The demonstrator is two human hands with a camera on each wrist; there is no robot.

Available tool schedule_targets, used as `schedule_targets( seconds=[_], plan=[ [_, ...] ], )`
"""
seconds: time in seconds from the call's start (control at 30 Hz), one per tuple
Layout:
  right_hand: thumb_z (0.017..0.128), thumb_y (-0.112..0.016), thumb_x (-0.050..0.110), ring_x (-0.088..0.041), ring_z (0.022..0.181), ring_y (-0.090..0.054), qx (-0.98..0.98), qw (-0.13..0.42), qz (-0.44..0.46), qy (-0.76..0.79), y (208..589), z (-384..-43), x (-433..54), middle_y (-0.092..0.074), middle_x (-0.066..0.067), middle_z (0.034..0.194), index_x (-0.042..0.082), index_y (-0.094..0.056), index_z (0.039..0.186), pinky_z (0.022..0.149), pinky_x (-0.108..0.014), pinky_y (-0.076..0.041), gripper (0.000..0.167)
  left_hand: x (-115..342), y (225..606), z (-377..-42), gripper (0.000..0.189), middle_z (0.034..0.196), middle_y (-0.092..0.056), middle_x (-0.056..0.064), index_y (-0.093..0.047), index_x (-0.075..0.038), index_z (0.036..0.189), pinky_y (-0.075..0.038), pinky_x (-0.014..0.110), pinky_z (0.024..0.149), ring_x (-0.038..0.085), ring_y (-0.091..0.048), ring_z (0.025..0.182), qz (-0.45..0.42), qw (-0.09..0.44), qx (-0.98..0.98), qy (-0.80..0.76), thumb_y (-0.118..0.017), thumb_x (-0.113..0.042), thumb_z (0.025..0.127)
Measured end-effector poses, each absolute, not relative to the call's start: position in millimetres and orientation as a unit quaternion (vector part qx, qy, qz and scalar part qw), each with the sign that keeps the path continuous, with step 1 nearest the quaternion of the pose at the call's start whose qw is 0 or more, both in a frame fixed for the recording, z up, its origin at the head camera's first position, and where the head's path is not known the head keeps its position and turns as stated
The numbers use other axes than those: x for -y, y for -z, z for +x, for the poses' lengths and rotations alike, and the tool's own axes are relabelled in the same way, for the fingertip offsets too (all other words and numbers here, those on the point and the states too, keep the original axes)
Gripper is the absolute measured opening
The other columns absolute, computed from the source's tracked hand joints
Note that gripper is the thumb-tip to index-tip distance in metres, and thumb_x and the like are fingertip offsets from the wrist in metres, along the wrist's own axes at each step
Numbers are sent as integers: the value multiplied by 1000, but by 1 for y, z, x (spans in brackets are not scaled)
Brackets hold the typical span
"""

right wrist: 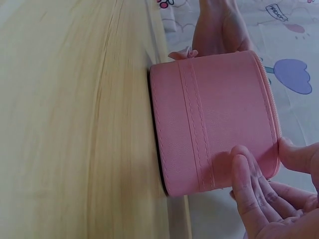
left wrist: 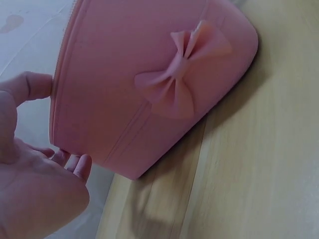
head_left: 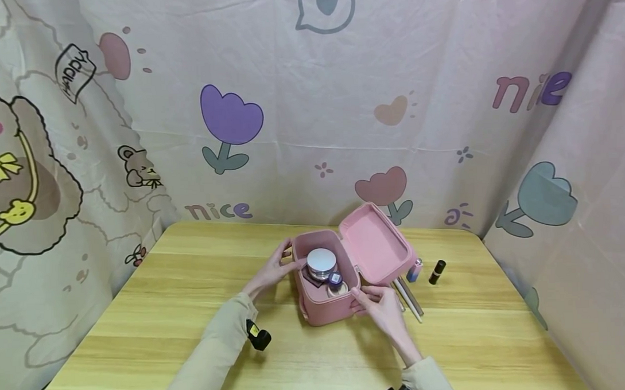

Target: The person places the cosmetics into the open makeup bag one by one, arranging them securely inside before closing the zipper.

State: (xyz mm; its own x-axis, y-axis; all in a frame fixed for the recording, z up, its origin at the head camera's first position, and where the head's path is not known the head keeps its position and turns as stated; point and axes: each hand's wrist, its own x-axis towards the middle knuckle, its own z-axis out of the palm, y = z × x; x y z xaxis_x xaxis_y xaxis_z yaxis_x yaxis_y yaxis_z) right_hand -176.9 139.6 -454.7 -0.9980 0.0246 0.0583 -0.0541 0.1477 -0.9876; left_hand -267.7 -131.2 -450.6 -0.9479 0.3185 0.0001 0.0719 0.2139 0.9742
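Pink cosmetic case [head_left: 331, 312] stands upright on the wood-grain surface [head_left: 206, 264], near its middle. Lid [head_left: 374, 241] swung open to the right. Pale zipper [right wrist: 273, 107] runs along the rim; pink bow [left wrist: 175, 69] on the side that the left wrist view shows.

Hands apart, one at each side of the case, both holding it. Left hand [head_left: 274, 270]: at the left wall toward the back, thumb over the rim, fingers against the outside. Right hand [head_left: 384, 311]: at the near right corner, thumb at the rim, fingers along the outer wall.

Inside the case: round container [head_left: 321, 260] with a whitish top; small purple-capped item [head_left: 335, 279] just beside it, nearer the viewer; pale round item [head_left: 338, 290] partly covered by that; dark flat piece [head_left: 311, 277] at left, contents unclear.

Right of the case, on the surface: slim white stick [head_left: 410, 301] and brown stick [head_left: 414, 300], upper ends hidden by the lid; blue-and-pink tube [head_left: 414, 270] just beside the lid; black tube [head_left: 437, 272] farther right.
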Motion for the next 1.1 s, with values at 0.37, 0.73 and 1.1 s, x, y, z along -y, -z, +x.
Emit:
schedule_targets(
  seconds=[0.37, 0.73, 1.1],
  plan=[
    [92, -72, 12, -24, 64, -75, 752, 71, -5, -655, 456, -178, -145, -73, -32, 85, -17, -66, 114, 66, -43, -64, 37, 131, 451, -262, 98, 166, -9, 26, -5, -8, 162, -20, 62, 124, 49, -19, 152, 116, 80, -781, -608, -71, -13, 90],
    [89, -74, 5, -16, 64, -75, 720, 85, -15, -688, 457, -176, -149, -72, -35, 89, -19, -63, 115, 69, -37, -65, 37, 131, 451, -256, 104, 159, -17, 22, -17, -7, 159, -29, 60, 122, 45, -29, 147, 101, 65, -796, -593, -83, -26, 80],
    [86, -78, 5, -14, 67, -74, 733, 107, -22, -671, 455, -174, -152, -73, -32, 95, -14, -67, 113, 70, -33, -65, 36, 131, 458, -255, 88, 154, -33, 18, -26, -12, 150, -49, 41, 99, 38, -50, 127, 78, 57, -789, -607, -80, -32, 83]
  ],
)
